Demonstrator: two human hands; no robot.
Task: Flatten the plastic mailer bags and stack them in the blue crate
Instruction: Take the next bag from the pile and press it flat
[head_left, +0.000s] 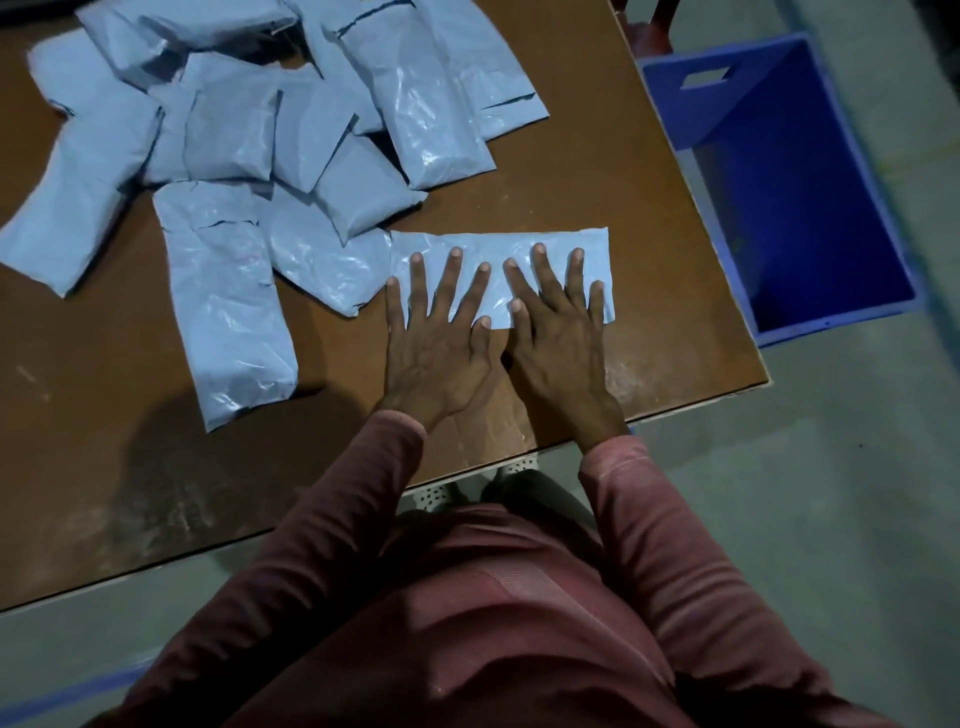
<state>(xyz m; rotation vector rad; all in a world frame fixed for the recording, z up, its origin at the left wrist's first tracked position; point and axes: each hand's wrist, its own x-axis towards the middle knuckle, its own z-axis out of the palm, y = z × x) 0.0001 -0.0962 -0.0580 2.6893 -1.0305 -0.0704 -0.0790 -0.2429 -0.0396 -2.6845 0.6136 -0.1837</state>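
Brown and scuffed, a wooden table top (571, 171) is filling most of the view, with grey floor (857, 467) lying beyond its right edge. A deep blue plastic crate with a handle slot (810, 156) is sitting on that floor just beside the table's right side.

One pale blue plastic mailer bag (493, 241) is lying flat near the table's right front corner, its long side running left to right. The left hand (436, 332) and the right hand (561, 332) are pressing down on it side by side, palms down, fingers straight and spread apart, thumbs nearly touching. The fingers are lying on the bag while the heels of both hands are resting on bare wood in front of it.

A loose heap of puffy pale blue mailer bags (234, 130) is overlapping across the far left of the table, and one of them is touching the flat bag's left end. Maroon ribbed sleeves (639, 519) are covering both forearms.
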